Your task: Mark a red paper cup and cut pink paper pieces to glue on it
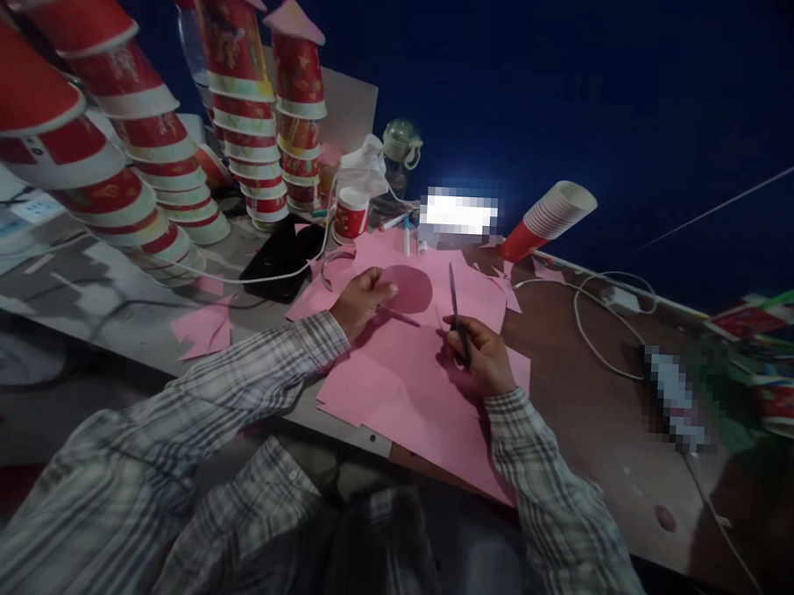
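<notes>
My left hand (pixel 362 303) pinches the left edge of a round pink paper piece (pixel 407 289), held just above the table. In my right hand (pixel 479 352) is a pair of scissors (pixel 454 298), blades pointing up and away, a short way right of the round piece. Whether the blades are parted is too small to tell. Beneath both hands lie large pink paper sheets (pixel 419 395), overlapping, with cut edges. Pink scraps (pixel 204 327) lie to the left. Markers (pixel 406 236) rest at the far edge of the sheets.
Tall stacks of red and white paper cups (pixel 246 142) rise at the left, two with pink cone tops. A black phone-like slab (pixel 284 259) lies near them. Nested cups (pixel 549 221) lean at the back right. A white cable (pixel 580 319) loops across the brown table (pixel 582 411).
</notes>
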### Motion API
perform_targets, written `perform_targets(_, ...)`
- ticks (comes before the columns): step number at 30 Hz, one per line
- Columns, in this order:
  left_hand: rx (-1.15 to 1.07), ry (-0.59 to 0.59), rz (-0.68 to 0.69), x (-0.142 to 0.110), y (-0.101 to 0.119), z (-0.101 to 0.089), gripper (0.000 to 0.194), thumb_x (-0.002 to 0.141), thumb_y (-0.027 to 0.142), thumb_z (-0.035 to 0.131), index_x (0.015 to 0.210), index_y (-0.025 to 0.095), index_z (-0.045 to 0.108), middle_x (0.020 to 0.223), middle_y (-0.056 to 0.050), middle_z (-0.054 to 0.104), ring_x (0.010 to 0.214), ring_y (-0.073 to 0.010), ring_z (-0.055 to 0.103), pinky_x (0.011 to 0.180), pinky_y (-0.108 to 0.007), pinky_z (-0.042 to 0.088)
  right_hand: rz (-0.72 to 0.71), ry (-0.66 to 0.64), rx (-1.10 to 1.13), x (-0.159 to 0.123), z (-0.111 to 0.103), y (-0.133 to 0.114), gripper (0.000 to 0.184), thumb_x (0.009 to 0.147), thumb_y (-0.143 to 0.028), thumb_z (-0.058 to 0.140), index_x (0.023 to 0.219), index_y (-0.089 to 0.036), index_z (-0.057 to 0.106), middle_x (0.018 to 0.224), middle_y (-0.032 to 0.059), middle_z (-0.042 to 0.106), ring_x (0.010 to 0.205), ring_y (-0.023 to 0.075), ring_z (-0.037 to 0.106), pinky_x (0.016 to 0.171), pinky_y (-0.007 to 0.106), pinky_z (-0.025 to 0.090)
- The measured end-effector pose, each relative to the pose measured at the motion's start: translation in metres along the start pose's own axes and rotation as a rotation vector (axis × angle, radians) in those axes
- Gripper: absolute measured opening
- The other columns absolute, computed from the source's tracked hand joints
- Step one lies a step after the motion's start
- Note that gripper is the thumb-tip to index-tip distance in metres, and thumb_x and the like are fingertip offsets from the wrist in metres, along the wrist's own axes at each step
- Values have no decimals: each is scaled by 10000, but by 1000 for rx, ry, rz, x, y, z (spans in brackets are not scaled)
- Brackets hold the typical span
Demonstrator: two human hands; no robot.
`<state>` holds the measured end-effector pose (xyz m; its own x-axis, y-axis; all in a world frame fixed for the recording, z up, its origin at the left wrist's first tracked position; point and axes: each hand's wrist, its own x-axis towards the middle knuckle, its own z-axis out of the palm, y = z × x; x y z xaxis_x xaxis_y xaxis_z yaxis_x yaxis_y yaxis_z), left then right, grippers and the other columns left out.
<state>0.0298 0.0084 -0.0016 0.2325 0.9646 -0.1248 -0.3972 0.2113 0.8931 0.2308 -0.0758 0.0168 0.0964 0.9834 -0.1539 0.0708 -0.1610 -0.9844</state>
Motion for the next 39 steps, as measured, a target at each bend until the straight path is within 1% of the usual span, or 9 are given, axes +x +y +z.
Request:
perform_targets(3,30,53,77,2,2,-2,342,658,222,777,723,177,445,660,66,461,556,-48,448,478,-163,395,-2,-15,-11,0,-1,1,419,668,-423,723,991,-176,622,576,-63,533,459,76,429,442,228,391)
perform_targets(7,-6,100,-65,-1,10,4,314,677,192,754,752,172,450,615,76,495,454,-55,488,419,-180,394,-3,-20,-36,0,-1,0,432,685,-440,715,1012,-174,617,586,-57,540,465,78,431,439,229,374)
perform_targets(11,-129,29,-192,-7,15,9,222,703,131,699,795,135,497,646,-5,627,581,-155,669,518,-258,552,-24,-29,-68,-1,-1,1,439,702,-457,695,1020,-166,614,587,-57,529,469,80,430,442,231,375)
perform_targets(15,-157,-65,-240,-11,16,12,150,728,111,656,812,104,531,673,-64,676,620,-195,707,557,-316,604,-43,-52,-71,0,-2,3,432,705,-442,697,1024,-161,618,601,-45,541,514,100,482,483,242,414)
perform_targets(19,-112,-112,-241,-17,17,18,166,732,115,641,850,114,523,639,-51,661,632,-245,718,544,-408,623,-35,-65,-59,0,-2,5,428,712,-440,697,1034,-170,617,619,-39,552,533,103,484,485,240,394)
perform_targets(22,-77,-139,-254,-20,17,20,210,732,121,622,925,98,543,660,-70,678,623,-255,713,539,-453,623,-34,-71,-49,0,-2,6,436,707,-453,703,1029,-172,621,618,-45,537,535,98,472,488,236,374)
perform_targets(27,-42,-180,-249,-18,12,16,245,734,154,644,955,81,564,693,-91,688,649,-257,718,563,-444,629,-30,-71,-37,1,-2,8,448,689,-448,725,1025,-169,626,621,-44,546,555,97,475,523,241,392)
perform_targets(34,-3,-204,-232,-18,6,14,177,723,144,655,871,98,568,621,-35,629,654,-255,722,615,-442,636,-18,-77,-57,1,-2,6,441,687,-443,718,1022,-170,631,605,-45,543,541,99,468,522,249,398)
perform_targets(39,13,-221,-182,-18,3,14,203,732,158,662,900,92,570,646,-50,653,657,-256,724,625,-437,635,-7,-80,-55,0,-1,3,440,681,-429,707,1020,-162,621,596,-43,541,532,100,457,511,248,393)
